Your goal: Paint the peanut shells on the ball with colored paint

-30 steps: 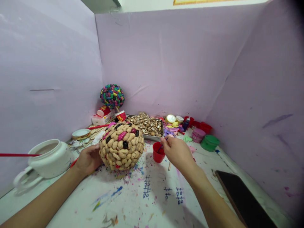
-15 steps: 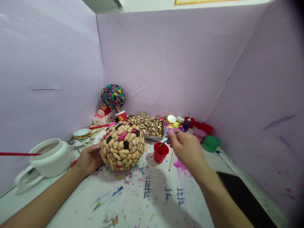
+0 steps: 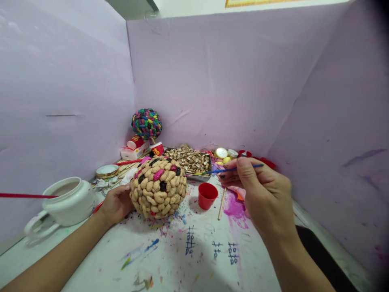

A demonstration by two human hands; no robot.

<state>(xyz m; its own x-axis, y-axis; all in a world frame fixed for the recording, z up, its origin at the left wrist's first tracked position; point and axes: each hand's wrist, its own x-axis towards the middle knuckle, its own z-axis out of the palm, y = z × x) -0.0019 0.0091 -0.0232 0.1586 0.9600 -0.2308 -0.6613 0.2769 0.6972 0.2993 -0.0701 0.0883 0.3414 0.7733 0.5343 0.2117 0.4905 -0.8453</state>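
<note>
A ball covered in peanut shells (image 3: 158,187), a few painted pink and black, stands on the paint-spattered table (image 3: 170,259). My left hand (image 3: 114,204) cups its left side, fingers curled against it. My right hand (image 3: 260,190) is raised to the right of the ball and pinches a thin blue paintbrush (image 3: 225,170), whose tip points left toward the ball's upper right. A small red cup (image 3: 207,195) stands on the table under the brush.
A metal tray of loose shells (image 3: 190,160) lies behind the ball, beside paint pots and lids (image 3: 225,154). A finished multicoloured ball (image 3: 146,123) stands at the back. A white pot (image 3: 68,200) with a red stick is at left. Purple panels wall in the table.
My right hand lifted the brush out of the red cup, rose and came nearer to me, the brush now pointing at the ball. My left hand stayed on the ball.
</note>
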